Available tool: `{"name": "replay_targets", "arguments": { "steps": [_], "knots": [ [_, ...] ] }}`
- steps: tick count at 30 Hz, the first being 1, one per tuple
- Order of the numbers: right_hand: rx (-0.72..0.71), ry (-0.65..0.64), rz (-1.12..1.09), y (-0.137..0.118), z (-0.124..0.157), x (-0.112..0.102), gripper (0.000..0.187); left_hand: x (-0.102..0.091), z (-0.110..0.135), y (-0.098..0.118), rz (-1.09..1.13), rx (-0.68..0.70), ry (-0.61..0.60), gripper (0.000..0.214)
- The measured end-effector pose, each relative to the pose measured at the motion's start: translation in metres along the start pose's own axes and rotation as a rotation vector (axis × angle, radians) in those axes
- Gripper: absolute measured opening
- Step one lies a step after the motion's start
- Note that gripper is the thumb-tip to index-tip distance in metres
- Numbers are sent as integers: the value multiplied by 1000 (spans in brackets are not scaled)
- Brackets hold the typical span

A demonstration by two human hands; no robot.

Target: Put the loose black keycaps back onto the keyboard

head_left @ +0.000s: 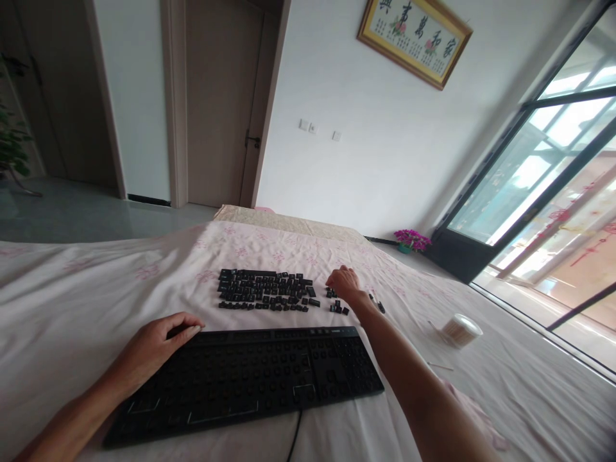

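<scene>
A black keyboard (231, 378) with its keycaps off lies across the cloth in front of me, its cord running toward me. My left hand (166, 333) grips the far left edge, thumb on top and fingers curled behind. Past the keyboard, loose black keycaps (264, 289) lie in rough rows. My right hand (344, 281) reaches out to the right of them, over a smaller group of keycaps (339, 308). Its fingers are bent down together, and their tips are too small and hidden to show what they hold.
A clear round tub of cotton swabs (462, 330) stands at the right, with a loose swab (440, 366) nearby. Small dark pieces (378, 303) lie beyond my right forearm. A pale flowered cloth (72, 308) covers the surface in folds.
</scene>
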State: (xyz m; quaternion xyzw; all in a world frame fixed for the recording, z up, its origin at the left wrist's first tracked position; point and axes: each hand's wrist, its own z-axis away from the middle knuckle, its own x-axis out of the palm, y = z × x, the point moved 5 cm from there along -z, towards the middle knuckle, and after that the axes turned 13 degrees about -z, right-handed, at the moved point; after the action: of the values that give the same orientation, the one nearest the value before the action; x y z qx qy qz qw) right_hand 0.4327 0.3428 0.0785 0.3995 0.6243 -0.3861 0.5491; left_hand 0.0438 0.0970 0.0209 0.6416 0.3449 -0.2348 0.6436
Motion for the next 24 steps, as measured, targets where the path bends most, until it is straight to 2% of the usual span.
{"name": "replay_targets", "arguments": {
  "steps": [9,24],
  "knots": [
    [17,-35,4,3,1,-4,15,1,0,-2,-18,12,-5,35],
    [-67,-73,1,-2,6,-5,15,0,0,-1,-23,0,-11,38]
  ]
}}
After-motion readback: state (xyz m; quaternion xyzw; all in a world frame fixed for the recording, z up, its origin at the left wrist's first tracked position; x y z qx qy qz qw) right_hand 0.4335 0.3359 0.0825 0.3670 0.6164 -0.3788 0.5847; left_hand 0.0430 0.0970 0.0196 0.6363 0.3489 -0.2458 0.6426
